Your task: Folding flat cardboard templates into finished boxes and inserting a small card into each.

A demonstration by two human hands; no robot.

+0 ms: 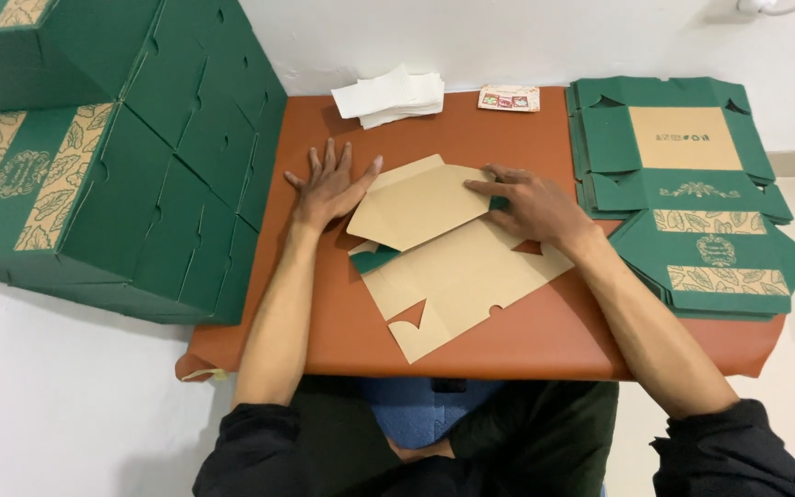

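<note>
Head view, looking down on a small brown table (526, 345) set against a white wall.

Centre of table: one flat cardboard box blank (457, 271), kraft-brown side up, lying at a slant. Its upper panel (416, 204) is folded over toward the person, and a green corner of the printed side shows at the left edge of the fold.

Left hand (328, 187): flat on the table, palm down, fingers spread wide, holding nothing. The thumb reaches toward the left edge of the folded panel; whether it actually touches the card I cannot tell from this angle.

Right hand (531, 207): palm down on the right end of the folded panel, fingers extended and close together, pressing on the card. No grip around anything; it rests on top.

Right of the blank, at the table's right edge: a stack of unfolded green blanks (692, 193), printed side up with leaf pattern and a tan square, overhanging the table.

Left: a pile of assembled green boxes (140, 166), stacked at a tilt, covering the table's left edge.

Back edge: a stack of white paper napkins (393, 95) and, well apart to its right, a small printed card (509, 98).
</note>
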